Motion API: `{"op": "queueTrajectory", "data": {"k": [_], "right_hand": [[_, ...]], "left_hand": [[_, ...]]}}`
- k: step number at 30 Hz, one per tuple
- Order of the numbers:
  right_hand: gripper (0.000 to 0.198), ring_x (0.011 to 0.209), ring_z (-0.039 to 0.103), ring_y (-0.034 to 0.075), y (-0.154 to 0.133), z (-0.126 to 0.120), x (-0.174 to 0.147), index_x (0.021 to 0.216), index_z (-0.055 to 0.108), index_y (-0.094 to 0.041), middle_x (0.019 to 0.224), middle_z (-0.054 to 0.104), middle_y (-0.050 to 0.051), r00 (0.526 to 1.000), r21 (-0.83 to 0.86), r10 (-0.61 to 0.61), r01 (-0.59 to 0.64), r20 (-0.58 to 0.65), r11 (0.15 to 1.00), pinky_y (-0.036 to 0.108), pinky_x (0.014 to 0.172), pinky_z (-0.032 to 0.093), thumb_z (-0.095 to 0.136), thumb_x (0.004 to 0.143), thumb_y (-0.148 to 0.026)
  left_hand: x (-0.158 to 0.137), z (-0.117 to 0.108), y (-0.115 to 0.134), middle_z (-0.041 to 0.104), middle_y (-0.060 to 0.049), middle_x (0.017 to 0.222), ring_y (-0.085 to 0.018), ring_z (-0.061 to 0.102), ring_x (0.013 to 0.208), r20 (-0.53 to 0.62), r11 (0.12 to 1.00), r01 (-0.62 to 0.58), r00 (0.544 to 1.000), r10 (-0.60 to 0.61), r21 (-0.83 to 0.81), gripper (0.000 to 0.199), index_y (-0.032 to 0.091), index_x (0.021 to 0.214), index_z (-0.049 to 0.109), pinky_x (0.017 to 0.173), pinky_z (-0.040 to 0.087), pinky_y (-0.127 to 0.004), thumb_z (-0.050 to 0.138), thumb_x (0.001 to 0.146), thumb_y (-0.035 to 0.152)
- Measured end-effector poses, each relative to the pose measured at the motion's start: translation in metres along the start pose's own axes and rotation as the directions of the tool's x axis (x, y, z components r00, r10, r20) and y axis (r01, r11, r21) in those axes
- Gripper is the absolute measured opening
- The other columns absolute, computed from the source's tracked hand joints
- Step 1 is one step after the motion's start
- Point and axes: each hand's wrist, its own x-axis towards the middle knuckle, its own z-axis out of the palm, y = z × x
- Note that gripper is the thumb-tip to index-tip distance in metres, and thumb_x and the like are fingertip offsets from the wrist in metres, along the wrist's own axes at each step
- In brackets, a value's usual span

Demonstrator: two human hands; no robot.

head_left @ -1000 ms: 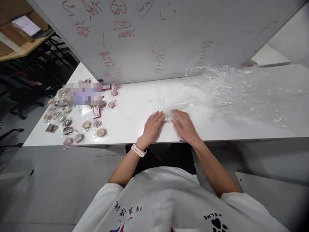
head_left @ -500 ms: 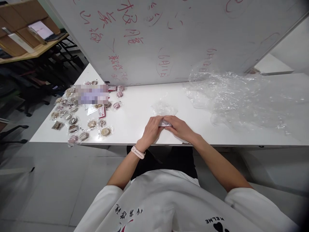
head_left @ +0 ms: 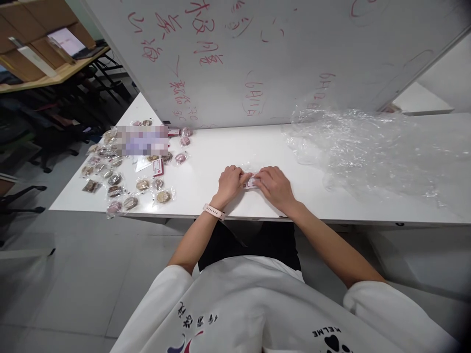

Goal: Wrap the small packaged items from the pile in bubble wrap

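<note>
Close to the table's front edge, my left hand [head_left: 230, 186] and my right hand [head_left: 275, 189] meet over a small red and white box [head_left: 251, 183]. My fingers are closed on it from both sides, and the fingertips cover its ends. Clear plastic film [head_left: 250, 163] lies around and behind the box, partly hidden by my hands. Its label faces up. A pale watch band [head_left: 214, 211] is on my left wrist.
Several packaged round pastries [head_left: 143, 184] cover the table's left end, with another red and white box [head_left: 158, 167] among them. A large crumpled sheet of clear plastic [head_left: 368, 152] spreads over the right side. The whiteboard [head_left: 287, 63] stands upright along the table's back.
Both hands have turned and shifted their fingers on the box, so its red and white label shows now. The plastic film behind it lies flatter. The view has shifted slightly.
</note>
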Motion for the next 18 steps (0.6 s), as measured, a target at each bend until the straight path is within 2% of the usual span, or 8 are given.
{"op": "queueTrajectory", "data": {"k": [2, 4, 6, 8, 12, 16, 18], "right_hand": [[0.034, 0.104, 0.059, 0.027, 0.004, 0.006, -0.006, 0.119, 0.063, -0.017, 0.125, 0.064, 0.015, 0.994, -0.026, -0.096, 0.098, 0.058, 0.995, 0.039, 0.085, 0.047, 0.055, 0.098, -0.043], [0.038, 0.11, 0.058, 0.029, 0.008, 0.009, -0.008, 0.126, 0.061, -0.015, 0.132, 0.061, 0.016, 0.987, -0.081, -0.134, 0.141, 0.086, 0.987, 0.04, 0.087, 0.046, 0.059, 0.097, -0.04], [0.032, 0.11, 0.058, 0.028, 0.012, 0.01, -0.004, 0.124, 0.062, -0.015, 0.128, 0.065, 0.015, 0.983, -0.114, -0.133, 0.147, 0.125, 0.983, 0.039, 0.088, 0.043, 0.057, 0.098, -0.033], [0.026, 0.105, 0.059, 0.027, 0.014, 0.008, 0.006, 0.119, 0.065, -0.015, 0.119, 0.069, 0.013, 0.977, -0.111, -0.107, 0.129, 0.183, 0.985, 0.038, 0.086, 0.041, 0.052, 0.1, -0.029], [0.029, 0.1, 0.057, 0.026, 0.019, 0.002, 0.041, 0.108, 0.068, -0.018, 0.104, 0.071, 0.01, 0.959, -0.078, -0.004, 0.027, 0.282, 0.997, 0.04, 0.09, 0.035, 0.045, 0.103, -0.034], [0.041, 0.101, 0.054, 0.028, 0.031, 0.003, 0.073, 0.081, 0.064, -0.019, 0.098, 0.07, 0.01, 0.896, -0.069, 0.166, -0.151, 0.413, 0.986, 0.042, 0.089, 0.032, 0.036, 0.104, -0.039], [0.044, 0.098, 0.054, 0.027, 0.038, 0.007, 0.08, 0.073, 0.057, -0.019, 0.097, 0.068, 0.01, 0.864, -0.027, 0.223, -0.237, 0.45, 0.971, 0.039, 0.084, 0.033, 0.035, 0.103, -0.042]], "left_hand": [[0.006, 0.002, -0.001, 0.061, -0.008, 0.098, -0.023, 0.055, 0.093, -0.029, 0.998, 0.034, 0.999, -0.036, -0.051, 0.016, 0.019, 0.091, 0.058, 0.076, 0.043, -0.035, 0.055, 0.097, 0.034], [0.012, 0.004, -0.002, 0.061, -0.008, 0.101, -0.024, 0.054, 0.096, -0.073, 0.996, 0.041, 0.996, -0.047, -0.08, 0.007, 0.02, 0.095, 0.057, 0.077, 0.043, -0.035, 0.06, 0.093, 0.026], [0.018, 0.005, -0.001, 0.06, -0.007, 0.098, -0.024, 0.053, 0.097, -0.103, 0.995, 0.013, 0.994, -0.023, -0.094, 0.003, 0.021, 0.091, 0.058, 0.078, 0.043, -0.035, 0.061, 0.09, 0.021], [0.024, 0.006, 0.0, 0.061, -0.006, 0.095, -0.023, 0.053, 0.096, -0.14, 0.993, 0.001, 0.99, -0.019, -0.122, 0.008, 0.021, 0.083, 0.057, 0.079, 0.043, -0.035, 0.061, 0.089, 0.017], [0.036, 0.004, -0.004, 0.064, -0.006, 0.094, -0.022, 0.054, 0.096, -0.24, 0.969, 0.019, 0.968, -0.08, -0.247, 0.014, 0.021, 0.08, 0.058, 0.085, 0.044, -0.036, 0.058, 0.093, 0.025], [0.04, 0.003, -0.009, 0.065, -0.007, 0.112, -0.024, 0.053, 0.111, -0.253, 0.939, -0.028, 0.966, -0.063, -0.343, 0.009, 0.023, 0.099, 0.063, 0.092, 0.044, -0.036, 0.061, 0.092, 0.028], [0.039, 0.005, -0.009, 0.062, -0.009, 0.122, -0.025, 0.051, 0.118, -0.272, 0.939, -0.01, 0.958, -0.089, -0.344, 0.022, 0.022, 0.11, 0.062, 0.094, 0.044, -0.037, 0.064, 0.088, 0.023]]}}
